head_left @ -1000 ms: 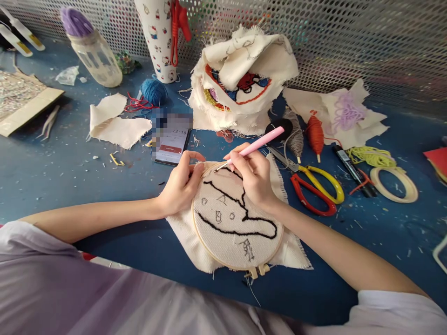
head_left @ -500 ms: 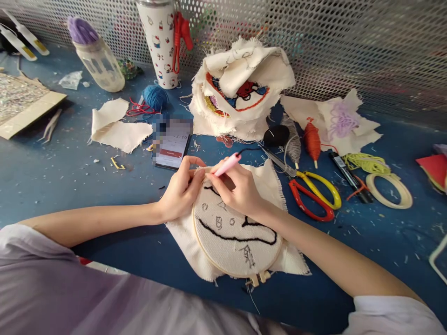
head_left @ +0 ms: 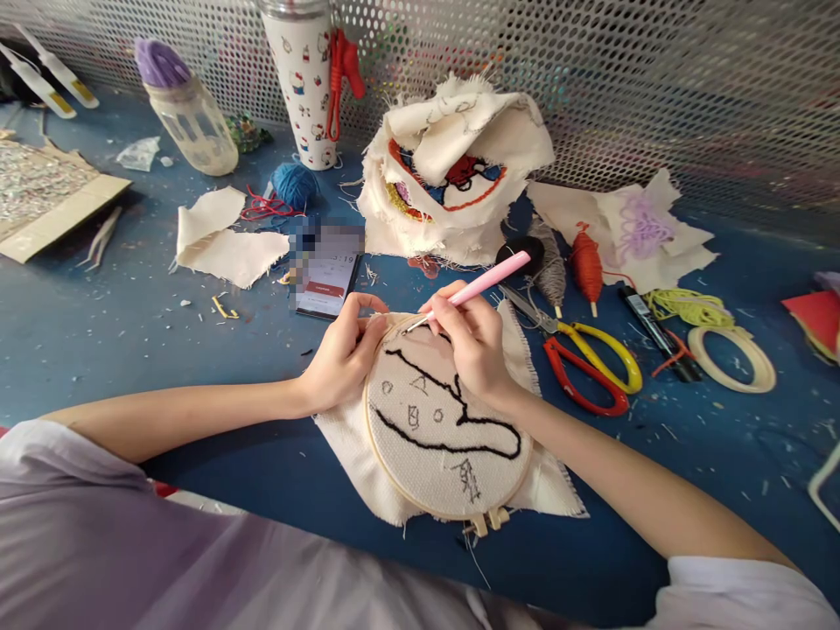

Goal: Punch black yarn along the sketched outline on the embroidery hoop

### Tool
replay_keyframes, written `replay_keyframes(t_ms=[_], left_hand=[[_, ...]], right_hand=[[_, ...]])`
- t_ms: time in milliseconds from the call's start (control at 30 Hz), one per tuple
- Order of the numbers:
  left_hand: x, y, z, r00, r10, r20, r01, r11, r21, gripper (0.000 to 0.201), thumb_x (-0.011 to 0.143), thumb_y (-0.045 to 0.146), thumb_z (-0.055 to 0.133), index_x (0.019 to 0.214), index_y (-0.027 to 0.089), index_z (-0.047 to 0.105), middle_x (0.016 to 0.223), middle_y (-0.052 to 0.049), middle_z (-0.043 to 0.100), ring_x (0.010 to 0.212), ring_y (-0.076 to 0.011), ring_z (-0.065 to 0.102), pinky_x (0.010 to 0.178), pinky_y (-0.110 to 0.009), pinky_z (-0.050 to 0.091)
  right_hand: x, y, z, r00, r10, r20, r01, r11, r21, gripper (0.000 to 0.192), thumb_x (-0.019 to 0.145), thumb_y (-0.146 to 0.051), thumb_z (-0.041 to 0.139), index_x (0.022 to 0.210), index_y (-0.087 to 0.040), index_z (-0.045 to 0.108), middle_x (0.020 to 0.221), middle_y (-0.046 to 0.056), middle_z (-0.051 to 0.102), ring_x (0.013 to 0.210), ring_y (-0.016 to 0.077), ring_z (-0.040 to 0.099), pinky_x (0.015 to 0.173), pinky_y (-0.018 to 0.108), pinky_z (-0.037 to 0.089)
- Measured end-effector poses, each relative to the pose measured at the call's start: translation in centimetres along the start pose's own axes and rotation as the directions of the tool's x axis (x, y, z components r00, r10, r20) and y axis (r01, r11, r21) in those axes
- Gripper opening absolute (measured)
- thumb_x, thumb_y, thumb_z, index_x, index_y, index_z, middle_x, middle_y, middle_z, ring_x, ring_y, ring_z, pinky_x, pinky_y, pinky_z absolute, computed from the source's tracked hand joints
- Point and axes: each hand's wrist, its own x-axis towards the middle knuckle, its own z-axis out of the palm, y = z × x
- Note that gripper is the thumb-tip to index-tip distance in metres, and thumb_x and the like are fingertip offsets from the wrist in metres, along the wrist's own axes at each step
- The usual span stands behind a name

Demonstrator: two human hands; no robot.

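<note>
A round wooden embroidery hoop (head_left: 394, 477) lies on the blue table with cream cloth (head_left: 433, 420) stretched in it, stitched with a black outline and small marks. My left hand (head_left: 342, 354) grips the hoop's upper left rim. My right hand (head_left: 473, 343) holds a pink punch needle (head_left: 489, 280) like a pen. Its metal tip touches the cloth at the top of the hoop, beside my left fingers. Frayed cloth edges stick out around the hoop.
Red and yellow scissors (head_left: 591, 367) lie right of the hoop, a phone (head_left: 326, 276) above left. Behind are a heap of embroidered cloth (head_left: 452, 166), thread spools (head_left: 586, 262), blue yarn (head_left: 295, 184), a printed cup (head_left: 302, 79), a jar (head_left: 190, 122), a spare hoop ring (head_left: 731, 359) and a mesh wall.
My right hand tilted the pink needle low and pushed left along the hoop's top, then drew back up to its earlier slant. The left hand stayed on the rim.
</note>
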Motion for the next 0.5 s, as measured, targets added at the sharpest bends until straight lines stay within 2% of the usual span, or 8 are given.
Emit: replay_keyframes(t_ms=[67,133,200,267,333,433,500], left_hand=[[-0.04,-0.04,0.01,1.000,0.016,0.006,-0.016,1.000,-0.004,0.008,0.098,0.027,0.041,0.104,0.021,0.043,0.056,0.007,0.039,0.047,-0.0077,0.028,0.042,-0.019,0.023],[-0.10,-0.05,0.02,0.999,0.044,0.014,-0.044,0.999,-0.011,0.007,0.098,0.026,0.041,0.104,0.021,0.042,0.056,0.007,0.038,0.047,-0.0076,0.029,0.042,-0.020,0.023],[-0.16,-0.03,0.03,0.997,0.077,0.020,-0.077,0.997,-0.007,0.007,0.098,0.024,0.041,0.104,0.020,0.041,0.056,0.007,0.039,0.047,-0.0075,0.028,0.043,-0.020,0.022],[-0.18,0.02,0.03,0.995,0.098,0.015,-0.098,0.995,0.006,0.007,0.098,0.023,0.041,0.104,0.020,0.041,0.056,0.008,0.039,0.047,-0.0074,0.026,0.043,-0.020,0.021],[-0.15,0.09,0.03,0.996,0.093,0.010,-0.093,0.996,0.016,0.007,0.098,0.023,0.041,0.104,0.020,0.042,0.055,0.008,0.037,0.047,-0.0072,0.025,0.043,-0.020,0.020],[-0.07,0.16,0.02,0.998,0.055,0.011,-0.055,0.998,0.012,0.006,0.097,0.022,0.042,0.103,0.020,0.042,0.054,0.008,0.038,0.046,-0.0071,0.027,0.042,-0.020,0.021],[-0.04,0.13,0.01,0.999,0.030,0.010,-0.030,0.999,0.012,0.006,0.097,0.022,0.041,0.103,0.020,0.042,0.055,0.008,0.040,0.046,-0.0071,0.027,0.042,-0.020,0.021]], right_hand=[[-0.15,-0.03,0.13,0.998,-0.049,0.037,0.052,0.996,-0.074,0.021,0.094,-0.037,0.052,0.079,-0.022,0.054,0.068,-0.003,0.048,0.059,0.0108,0.045,0.055,0.028,0.036],[-0.32,-0.05,0.38,0.978,-0.165,0.124,0.183,0.971,-0.154,0.015,0.094,-0.030,0.052,0.082,-0.022,0.055,0.072,-0.002,0.053,0.061,0.0114,0.047,0.058,0.028,0.039],[-0.42,-0.03,0.65,0.925,-0.298,0.236,0.349,0.912,-0.218,0.010,0.091,-0.023,0.054,0.081,-0.021,0.055,0.075,0.000,0.058,0.068,0.0131,0.051,0.066,0.031,0.042],[-0.47,-0.03,0.80,0.888,-0.358,0.288,0.430,0.868,-0.247,0.011,0.090,-0.019,0.056,0.080,-0.021,0.055,0.075,0.001,0.061,0.073,0.0145,0.052,0.072,0.033,0.043],[-0.45,-0.10,0.74,0.918,-0.307,0.253,0.365,0.903,-0.229,0.012,0.092,-0.020,0.054,0.080,-0.021,0.055,0.076,0.000,0.060,0.071,0.0136,0.052,0.069,0.031,0.042],[-0.34,-0.24,0.39,0.986,-0.126,0.109,0.138,0.984,-0.110,0.016,0.095,-0.028,0.051,0.081,-0.021,0.055,0.071,-0.002,0.052,0.063,0.0110,0.047,0.059,0.028,0.038],[-0.23,-0.24,0.18,0.998,-0.048,0.029,0.049,0.999,-0.015,0.020,0.095,-0.032,0.051,0.079,-0.021,0.054,0.068,-0.003,0.047,0.061,0.0103,0.044,0.058,0.027,0.037]])
